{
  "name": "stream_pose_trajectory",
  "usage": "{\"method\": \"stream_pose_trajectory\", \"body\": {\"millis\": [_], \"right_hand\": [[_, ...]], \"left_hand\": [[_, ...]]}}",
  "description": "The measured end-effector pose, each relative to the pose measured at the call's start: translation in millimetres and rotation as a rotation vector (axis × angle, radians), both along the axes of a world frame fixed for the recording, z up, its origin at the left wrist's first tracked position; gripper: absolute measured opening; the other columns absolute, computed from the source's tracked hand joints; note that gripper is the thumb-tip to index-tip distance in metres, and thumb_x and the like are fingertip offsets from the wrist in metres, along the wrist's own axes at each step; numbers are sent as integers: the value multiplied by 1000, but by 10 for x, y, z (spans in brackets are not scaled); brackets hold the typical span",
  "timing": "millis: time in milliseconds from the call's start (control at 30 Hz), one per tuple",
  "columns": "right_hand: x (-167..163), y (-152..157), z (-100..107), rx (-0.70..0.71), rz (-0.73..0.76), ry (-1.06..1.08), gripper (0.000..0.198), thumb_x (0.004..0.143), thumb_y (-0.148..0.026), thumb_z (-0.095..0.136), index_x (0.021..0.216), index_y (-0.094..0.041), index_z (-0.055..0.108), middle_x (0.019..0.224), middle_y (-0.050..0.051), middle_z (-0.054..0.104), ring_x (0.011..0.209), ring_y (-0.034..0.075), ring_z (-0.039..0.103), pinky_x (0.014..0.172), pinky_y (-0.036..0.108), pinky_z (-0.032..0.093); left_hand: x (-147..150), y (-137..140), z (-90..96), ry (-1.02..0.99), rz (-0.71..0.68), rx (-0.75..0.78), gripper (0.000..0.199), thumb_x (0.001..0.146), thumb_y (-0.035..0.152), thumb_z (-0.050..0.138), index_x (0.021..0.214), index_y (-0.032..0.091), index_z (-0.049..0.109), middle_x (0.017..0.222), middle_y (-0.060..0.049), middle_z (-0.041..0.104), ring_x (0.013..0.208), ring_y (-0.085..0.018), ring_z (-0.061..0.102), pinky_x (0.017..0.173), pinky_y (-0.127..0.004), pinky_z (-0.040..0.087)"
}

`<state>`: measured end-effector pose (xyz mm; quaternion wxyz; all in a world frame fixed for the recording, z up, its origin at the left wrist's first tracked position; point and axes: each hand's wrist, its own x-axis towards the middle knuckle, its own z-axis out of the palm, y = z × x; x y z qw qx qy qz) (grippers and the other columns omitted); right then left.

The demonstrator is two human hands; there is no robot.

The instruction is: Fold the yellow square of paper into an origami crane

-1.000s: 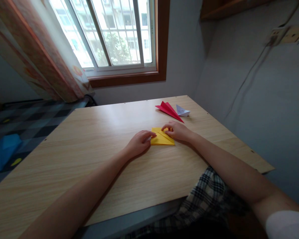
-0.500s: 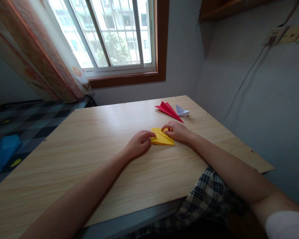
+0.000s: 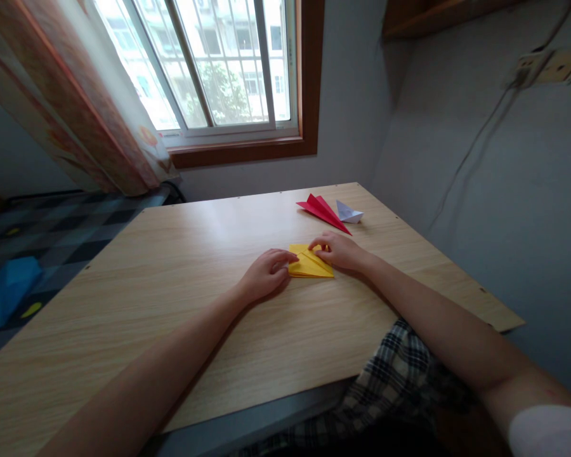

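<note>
A folded sheet of yellow paper (image 3: pixel 309 265) lies flat on the wooden table, several layers showing along its near edge. My left hand (image 3: pixel 268 271) rests at its left side, fingers closed on that edge with the fingertips on top of the paper. From the right, my right hand (image 3: pixel 337 249) reaches over the paper's upper right part, its fingers bent and pinching a fold there. The far right corner of the paper is hidden under that hand.
Beyond my right hand, a red paper plane (image 3: pixel 322 212) lies beside a white paper boat (image 3: pixel 349 212). The wooden table (image 3: pixel 181 273) stands under a window. To the left, a blue object (image 3: pixel 9 291) lies on checked cloth (image 3: pixel 61 223). A cord (image 3: pixel 471 143) hangs down the right wall.
Both hands and the yellow paper keep the same places. Only the whole view has shifted very slightly.
</note>
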<state>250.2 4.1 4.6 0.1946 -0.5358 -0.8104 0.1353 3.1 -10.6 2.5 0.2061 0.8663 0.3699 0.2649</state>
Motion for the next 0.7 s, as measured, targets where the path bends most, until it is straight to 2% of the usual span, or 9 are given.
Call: {"method": "stream_pose_trajectory", "body": {"millis": [267, 500, 700], "right_hand": [[12, 17, -15, 9, 9, 2, 24, 90, -16, 62, 107, -24, 78, 97, 4, 67, 84, 15, 60, 72, 24, 41], [9, 18, -11, 6, 16, 3, 25, 90, -16, 62, 107, -23, 78, 98, 5, 67, 80, 15, 59, 71, 24, 41], [24, 39, -44, 23, 27, -5, 22, 91, -18, 63, 108, -23, 77, 96, 5, 66, 82, 16, 60, 72, 25, 41]], "left_hand": [[-12, 0, -12, -9, -14, 6, 35, 81, 10, 53, 108, 23, 71, 116, -4, 74, 111, -22, 66, 105, -43, 50], [-3, 34, -42, -38, -25, 51, 23, 91, 21, 54, 105, 22, 71, 112, -6, 74, 108, -22, 66, 103, -43, 51], [-7, 70, -90, 26, -16, 107, 26, 85, 12, 56, 103, 21, 72, 113, -5, 74, 109, -21, 65, 104, -42, 50]]}}
